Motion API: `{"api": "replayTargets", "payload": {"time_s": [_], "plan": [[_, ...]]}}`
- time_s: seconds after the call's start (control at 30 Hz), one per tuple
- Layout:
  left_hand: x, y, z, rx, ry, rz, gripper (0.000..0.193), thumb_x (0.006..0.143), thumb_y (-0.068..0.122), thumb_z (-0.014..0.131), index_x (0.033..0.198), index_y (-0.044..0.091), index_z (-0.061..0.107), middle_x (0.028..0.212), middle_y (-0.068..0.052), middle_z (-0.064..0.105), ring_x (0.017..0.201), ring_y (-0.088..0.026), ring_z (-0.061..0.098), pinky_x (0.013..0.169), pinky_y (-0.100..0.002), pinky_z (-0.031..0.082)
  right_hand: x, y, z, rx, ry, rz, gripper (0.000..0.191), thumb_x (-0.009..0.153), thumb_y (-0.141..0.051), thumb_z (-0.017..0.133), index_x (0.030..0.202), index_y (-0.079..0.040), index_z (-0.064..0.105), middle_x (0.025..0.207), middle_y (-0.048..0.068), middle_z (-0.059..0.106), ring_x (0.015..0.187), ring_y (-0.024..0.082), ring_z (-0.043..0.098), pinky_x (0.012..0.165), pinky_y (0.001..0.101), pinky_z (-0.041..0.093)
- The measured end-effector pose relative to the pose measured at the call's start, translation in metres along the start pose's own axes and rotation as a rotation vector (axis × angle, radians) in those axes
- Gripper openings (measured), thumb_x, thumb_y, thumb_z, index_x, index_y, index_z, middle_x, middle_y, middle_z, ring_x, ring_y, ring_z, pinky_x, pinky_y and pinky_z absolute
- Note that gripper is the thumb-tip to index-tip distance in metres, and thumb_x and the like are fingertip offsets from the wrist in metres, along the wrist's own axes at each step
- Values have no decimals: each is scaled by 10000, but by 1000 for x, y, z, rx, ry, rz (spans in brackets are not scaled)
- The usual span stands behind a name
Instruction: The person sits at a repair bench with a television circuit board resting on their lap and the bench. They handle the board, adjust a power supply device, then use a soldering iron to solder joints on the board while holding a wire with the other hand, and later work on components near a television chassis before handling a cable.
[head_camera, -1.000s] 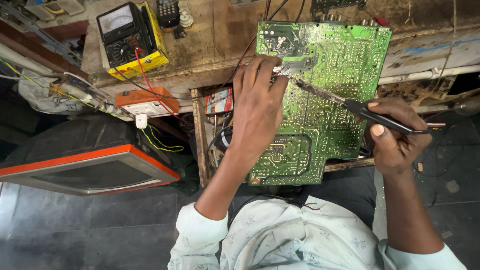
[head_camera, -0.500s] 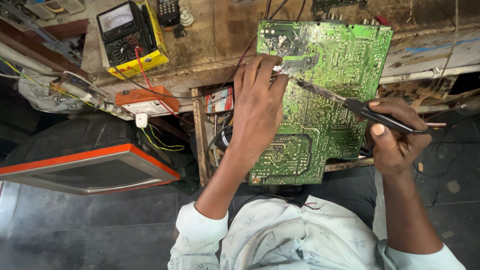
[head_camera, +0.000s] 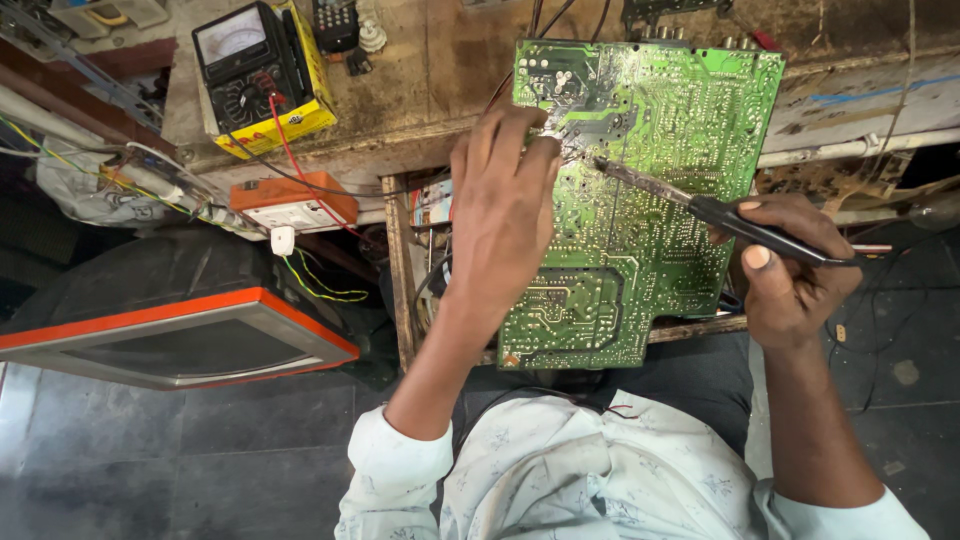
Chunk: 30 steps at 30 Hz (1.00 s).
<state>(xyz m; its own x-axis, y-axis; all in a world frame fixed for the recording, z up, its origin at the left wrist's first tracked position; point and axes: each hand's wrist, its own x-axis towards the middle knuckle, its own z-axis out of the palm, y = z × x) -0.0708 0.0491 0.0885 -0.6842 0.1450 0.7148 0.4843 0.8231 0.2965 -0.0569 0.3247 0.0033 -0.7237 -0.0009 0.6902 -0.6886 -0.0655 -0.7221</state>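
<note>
Gripped in the right hand (head_camera: 795, 275): a black-handled soldering iron (head_camera: 720, 215), fingers wrapped tight round the handle, metal tip down on the upper middle of a large green printed circuit board (head_camera: 660, 140). Pressed flat against the board's left part, the left hand (head_camera: 500, 215), fingertips pinched narrow at the same solder spot, whatever lay between them too small to tell. Propped on the edge of a worn wooden workbench (head_camera: 440, 70), solder side up. Further left, a yellow-cased analogue multimeter (head_camera: 255, 75), an orange-and-white plastic box (head_camera: 293, 203), and an orange-framed old television set (head_camera: 170, 335) on the dark floor.
</note>
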Motion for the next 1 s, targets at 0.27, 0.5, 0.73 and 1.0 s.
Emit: {"api": "replayTargets", "payload": {"time_s": [0.27, 0.5, 0.73, 1.0], "plan": [[-3, -2, -9, -29, -15, -27, 131, 1030, 123, 619, 1111, 20, 624, 1261, -121, 585, 1304, -320, 521, 1109, -503, 389, -1, 0, -2, -40, 12, -3, 263, 1080, -143, 657, 1226, 74, 632, 1115, 166, 671, 916, 246, 717, 849, 341, 604], [-4, 0, -11, -30, -45, -17, 119, 1029, 137, 620, 1088, 34, 621, 1102, -111, 612, 1185, -314, 543, 1040, -497, 397, -2, 1, -2, -45, -7, -13, 260, 1080, -141, 646, 1228, 72, 627, 1122, 170, 673, 929, 250, 719, 849, 343, 611], [-3, 2, -14, -36, -55, -25, 113, 1037, 137, 613, 1086, 35, 624, 1053, -108, 609, 1100, -299, 556, 1033, -482, 398, -2, 0, 0, -38, 9, -11, 270, 1072, -153, 652, 1221, 71, 631, 1129, 172, 670, 921, 248, 720, 837, 350, 612], [-4, 1, -16, -39, -60, -22, 111, 1034, 142, 616, 1081, 41, 623, 1046, -104, 611, 1093, -300, 556, 1025, -481, 400, -2, 1, 3, -35, 9, -19, 280, 1089, -167, 671, 1226, 75, 633, 1106, 167, 670, 922, 252, 724, 834, 358, 617]]}}
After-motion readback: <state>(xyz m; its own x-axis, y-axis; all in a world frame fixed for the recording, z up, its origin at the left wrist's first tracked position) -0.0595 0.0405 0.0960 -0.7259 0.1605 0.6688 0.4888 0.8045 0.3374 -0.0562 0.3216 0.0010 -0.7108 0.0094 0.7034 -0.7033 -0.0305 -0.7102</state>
